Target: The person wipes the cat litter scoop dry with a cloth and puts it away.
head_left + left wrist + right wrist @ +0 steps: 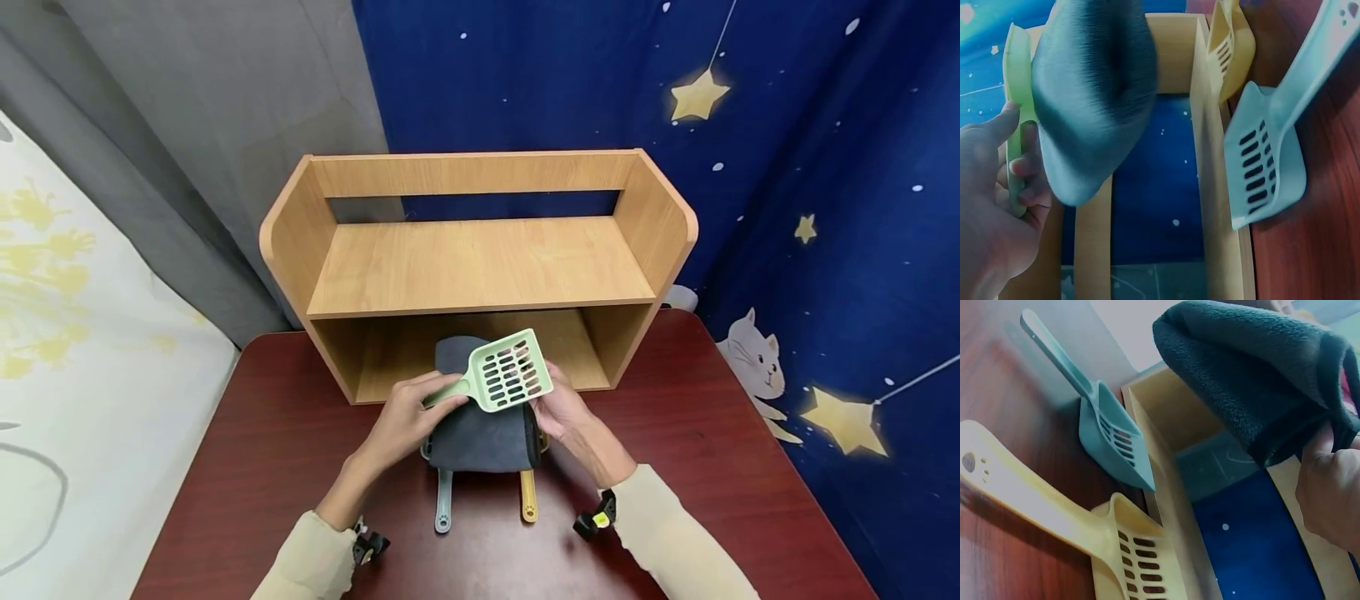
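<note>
My left hand [408, 410] pinches the handle of a pale green slotted litter scoop [476, 385], thumb on one side and fingers on the other. The scoop is held up over the table, its slotted face toward the head camera. Behind and below it hangs a folded dark grey cloth [480, 443], gripped at its right side by my right hand [562, 410]; part of that hand is hidden behind the scoop. Under the cloth, a light blue litter scoop [1110, 434] and a yellow litter scoop [1141, 550] lie side by side, handles toward me.
A two-level wooden shelf [480, 262] stands at the back of the dark red table [300, 467], just beyond the hands. Blue starry and grey curtains [525, 75] hang behind it. A white patterned cloth [97, 333] hangs at the left.
</note>
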Tool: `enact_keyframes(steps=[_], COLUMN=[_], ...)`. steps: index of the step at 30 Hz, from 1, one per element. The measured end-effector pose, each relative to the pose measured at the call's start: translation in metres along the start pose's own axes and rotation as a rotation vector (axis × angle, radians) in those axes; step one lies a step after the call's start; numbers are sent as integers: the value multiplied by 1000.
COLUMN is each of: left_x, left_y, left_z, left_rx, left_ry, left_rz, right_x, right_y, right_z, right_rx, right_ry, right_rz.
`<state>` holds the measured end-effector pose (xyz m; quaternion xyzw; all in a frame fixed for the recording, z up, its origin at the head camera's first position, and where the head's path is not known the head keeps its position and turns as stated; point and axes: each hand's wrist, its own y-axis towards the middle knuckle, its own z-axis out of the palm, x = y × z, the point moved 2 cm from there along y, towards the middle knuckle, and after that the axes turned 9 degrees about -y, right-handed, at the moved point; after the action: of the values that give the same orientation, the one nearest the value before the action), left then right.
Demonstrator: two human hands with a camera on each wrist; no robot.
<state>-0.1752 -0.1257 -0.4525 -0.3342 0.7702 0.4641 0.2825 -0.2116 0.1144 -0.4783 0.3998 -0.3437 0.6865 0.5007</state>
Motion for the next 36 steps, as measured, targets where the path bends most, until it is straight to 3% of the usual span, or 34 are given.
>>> enact_keyframes(steps=[4, 9, 16, 24, 27, 30, 36], left_x=[1, 5, 11, 16, 16, 17, 19], left_y=[-4, -10, -17, -22, -24, -25, -24], left_z=[-4, -14, -22, -24, -26, -27, -27], left_rx=[13, 30, 38, 17, 5, 0, -44], left_ry=[24, 62, 156, 195, 198, 202, 229], left_rz=[-15, -23, -51, -103, -131, -164, -213], right_x=[4, 29, 61, 62, 59, 58, 56], right_y=[1, -4, -15, -23, -27, -33, -44], right_z=[-5, -20, -39, -47, -47, -47, -41], right_rx=[59, 160, 151, 183, 205, 195, 57], right_ry=[-24, -12, -78, -117, -194, -343, -578], right_rz=[-16, -52, -127, -163, -175, -204, -296])
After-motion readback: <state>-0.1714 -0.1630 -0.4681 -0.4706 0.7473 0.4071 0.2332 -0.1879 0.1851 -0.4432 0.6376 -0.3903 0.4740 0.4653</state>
